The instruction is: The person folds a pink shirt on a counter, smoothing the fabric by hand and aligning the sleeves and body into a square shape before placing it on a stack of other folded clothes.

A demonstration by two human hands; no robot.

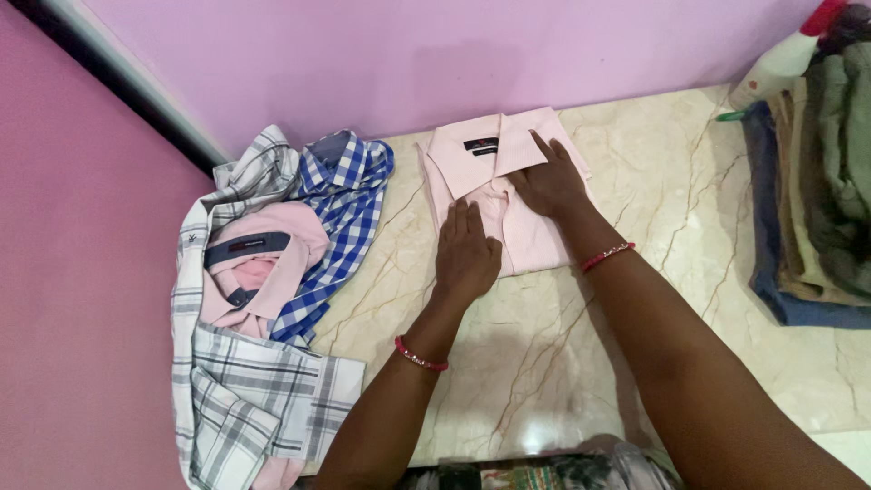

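Neatly folded, the pink shirt [494,195] lies under both flat hands.

We see a folded pink shirt [508,195] of smooth, matt woven cloth lying on a glossy, polished marble worktop [635,299] with brown veins. Beside it, the checked shirts [272,299] are soft matt cloth, loosely rumpled.

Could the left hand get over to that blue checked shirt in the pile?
Probably yes. The left hand lies flat on the folded pink shirt, and only bare marble floor separates it from the blue checked shirt, which lies uncovered on the pile's near edge.
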